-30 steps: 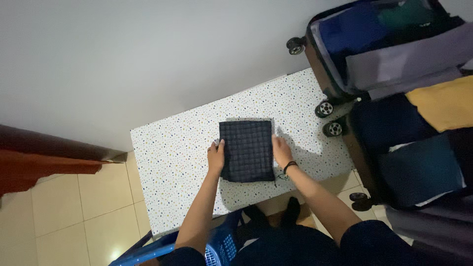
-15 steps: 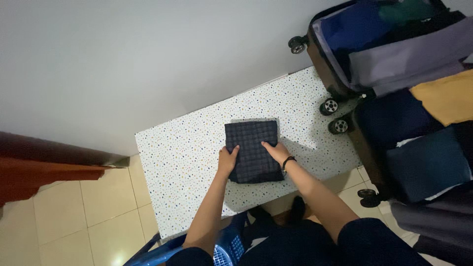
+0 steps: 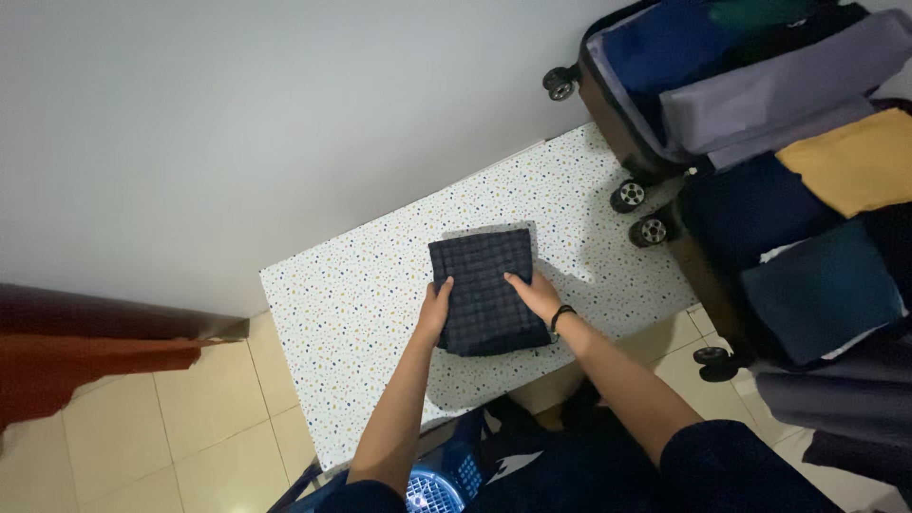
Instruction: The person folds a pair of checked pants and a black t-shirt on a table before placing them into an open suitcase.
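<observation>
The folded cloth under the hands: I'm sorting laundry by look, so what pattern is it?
Head view: the folded cloth is dark navy with a fine checked grid.

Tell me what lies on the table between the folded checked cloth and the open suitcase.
Nothing: in the head view that stretch of speckled table between the folded checked cloth and the open suitcase is bare.

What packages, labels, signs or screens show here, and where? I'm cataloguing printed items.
None in view: only a folded dark checked cloth under both hands on the speckled table, an open suitcase of folded clothes at right, and a blue basket below.
</observation>
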